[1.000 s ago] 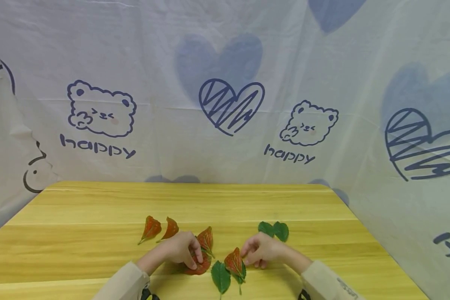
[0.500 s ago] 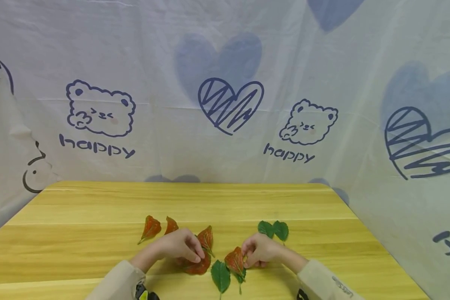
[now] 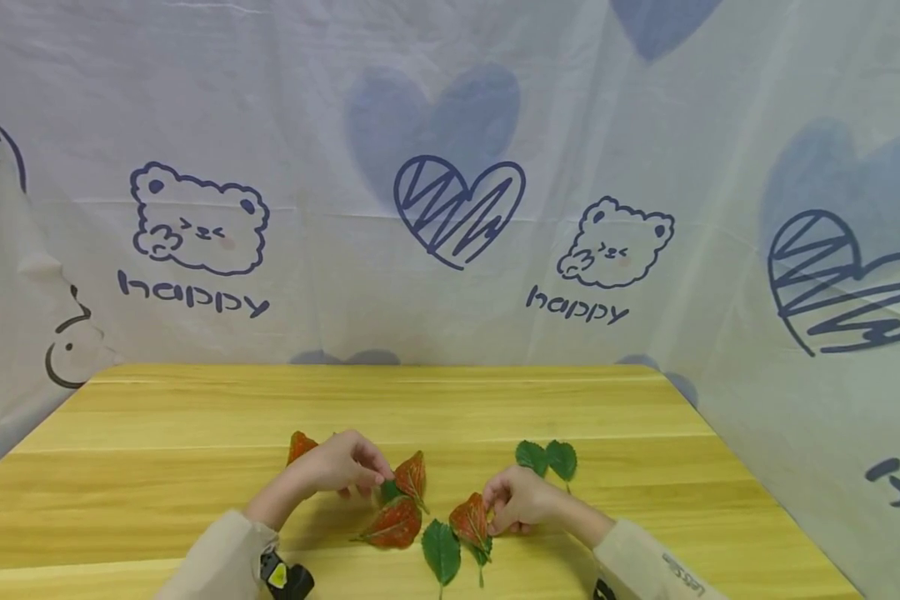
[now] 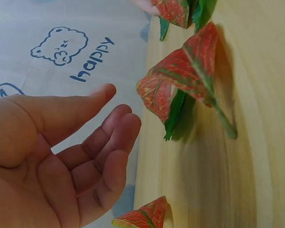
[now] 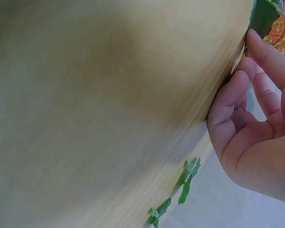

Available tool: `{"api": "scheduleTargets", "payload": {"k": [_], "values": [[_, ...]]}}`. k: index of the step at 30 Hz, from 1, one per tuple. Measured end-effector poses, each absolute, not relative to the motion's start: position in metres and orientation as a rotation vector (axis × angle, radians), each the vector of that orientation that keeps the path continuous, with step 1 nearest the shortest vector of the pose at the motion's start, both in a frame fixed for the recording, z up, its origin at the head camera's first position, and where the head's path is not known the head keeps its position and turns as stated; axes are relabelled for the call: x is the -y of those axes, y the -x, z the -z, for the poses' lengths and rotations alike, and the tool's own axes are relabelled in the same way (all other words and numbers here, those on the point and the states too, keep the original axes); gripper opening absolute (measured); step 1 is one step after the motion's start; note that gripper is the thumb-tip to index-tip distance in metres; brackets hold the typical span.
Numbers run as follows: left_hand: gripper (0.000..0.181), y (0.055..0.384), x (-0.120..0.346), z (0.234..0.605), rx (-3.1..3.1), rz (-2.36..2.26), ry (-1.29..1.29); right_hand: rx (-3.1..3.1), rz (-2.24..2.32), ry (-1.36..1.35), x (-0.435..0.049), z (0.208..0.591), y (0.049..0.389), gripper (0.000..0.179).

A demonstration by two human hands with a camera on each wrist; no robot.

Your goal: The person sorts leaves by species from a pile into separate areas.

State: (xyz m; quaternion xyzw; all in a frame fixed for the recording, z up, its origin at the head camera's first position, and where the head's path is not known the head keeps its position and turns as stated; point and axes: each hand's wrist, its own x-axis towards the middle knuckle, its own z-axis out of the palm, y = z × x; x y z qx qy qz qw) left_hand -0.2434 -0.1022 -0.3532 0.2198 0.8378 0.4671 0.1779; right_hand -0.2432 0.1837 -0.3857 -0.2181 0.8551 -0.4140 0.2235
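My left hand (image 3: 348, 462) hovers just left of a red leaf (image 3: 411, 475) and a partly hidden green leaf (image 3: 390, 490). In the left wrist view, its thumb and loosely bent fingers stand apart, holding nothing. Below lies another red leaf (image 3: 393, 523), its stem pointing left. With its fingertips, my right hand (image 3: 523, 502) touches the right edge of a red leaf (image 3: 467, 518); that leaf covers part of a green one (image 3: 481, 551). The right wrist view shows a gap between thumb and index finger, with the lower fingers bent against the table. Beside this pair is a green leaf (image 3: 441, 552).
Two green leaves (image 3: 546, 457) lie side by side behind my right hand. A red leaf (image 3: 301, 446) is partly covered by my left hand. The wooden table (image 3: 195, 408) ends at a printed cloth (image 3: 330, 275) hanging behind it.
My left hand has lifted off the lower red leaf and moved up and left, uncovering that leaf and a bit of green leaf. The right hand has shifted slightly onto its red leaf's edge.
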Motion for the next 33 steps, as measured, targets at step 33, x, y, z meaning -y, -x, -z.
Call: {"api": "scheduleTargets", "payload": {"k": [33], "values": [[0.033, 0.281, 0.087, 0.373, -2.262, -1.425, -0.921, -2.333, 1.168, 0.603, -0.187, 0.390, 0.245, 0.012]]}}
